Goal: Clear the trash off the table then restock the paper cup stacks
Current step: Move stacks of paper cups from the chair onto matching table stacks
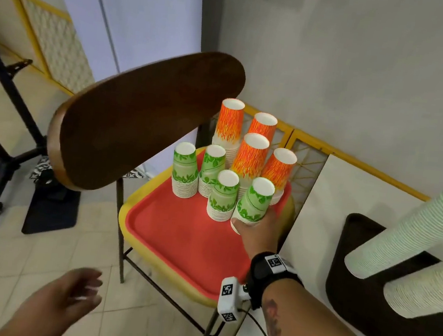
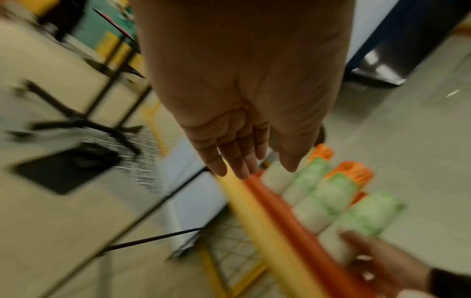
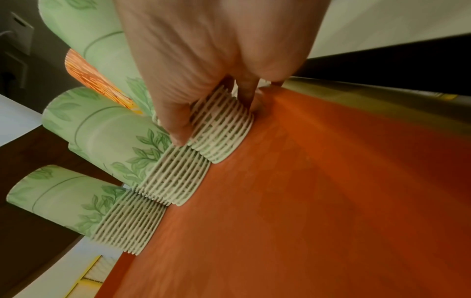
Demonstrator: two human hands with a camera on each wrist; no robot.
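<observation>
A red tray (image 1: pixel 178 235) lies on a yellow chair seat and carries several upside-down stacks of paper cups, green leaf ones in front and orange ones (image 1: pixel 252 155) behind. My right hand (image 1: pixel 256 228) grips the base of the nearest green stack (image 1: pixel 255 200); in the right wrist view its fingers (image 3: pixel 175 125) curl round the stacked rims (image 3: pixel 221 129). My left hand (image 1: pixel 78 298) hangs open over the floor, left of the chair and holding nothing. In the left wrist view the left hand (image 2: pixel 244 161) shows straight fingers above the blurred tray edge (image 2: pixel 275 203).
The chair's brown wooden backrest (image 1: pixel 142 119) rises left of the cups. At the right, two long green cup stacks (image 1: pixel 413 236) lie over a dark tray (image 1: pixel 367 291) on a white table (image 1: pixel 331 198). Black table legs (image 1: pixel 6 158) stand at far left on tiled floor.
</observation>
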